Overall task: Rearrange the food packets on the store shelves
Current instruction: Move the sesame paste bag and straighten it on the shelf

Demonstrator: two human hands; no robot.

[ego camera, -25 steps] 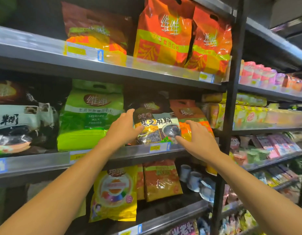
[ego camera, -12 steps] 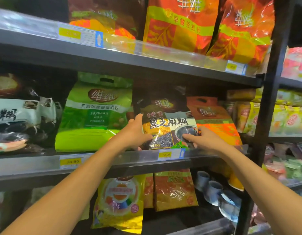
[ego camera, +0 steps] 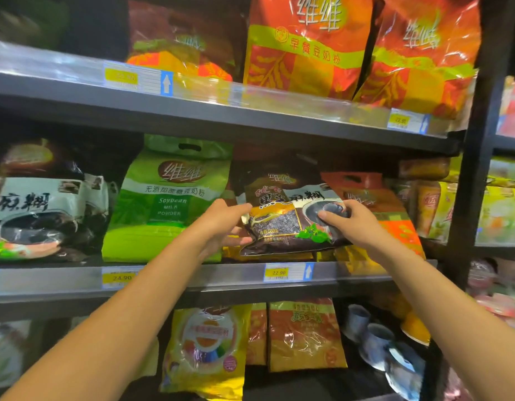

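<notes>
A dark brown black-sesame packet (ego camera: pixel 288 221) sits tilted at the middle of the second shelf (ego camera: pixel 192 280). My left hand (ego camera: pixel 224 224) grips its left edge, thumb on the front and fingers underneath. My right hand (ego camera: pixel 352 224) grips its right side, thumb over the printed bowl. A green soybean milk powder packet (ego camera: pixel 169 204) stands just to the left. An orange packet (ego camera: pixel 389 209) leans behind my right hand. Under the dark packet lie yellow-orange packets (ego camera: pixel 279 254), mostly hidden.
Large red-orange packets (ego camera: pixel 308 50) fill the top shelf. A black-and-white sesame packet (ego camera: pixel 42 209) stands far left. Yellow and orange packets (ego camera: pixel 210 351) and blue cups (ego camera: pixel 375 340) occupy the shelf below. A black upright post (ego camera: pixel 479 157) bounds the bay on the right.
The view has closed in on the shelf. Both hands have tightened onto the dark sesame packet, which now tilts with its lower edge pulled forward and lifted off the shelf front.
</notes>
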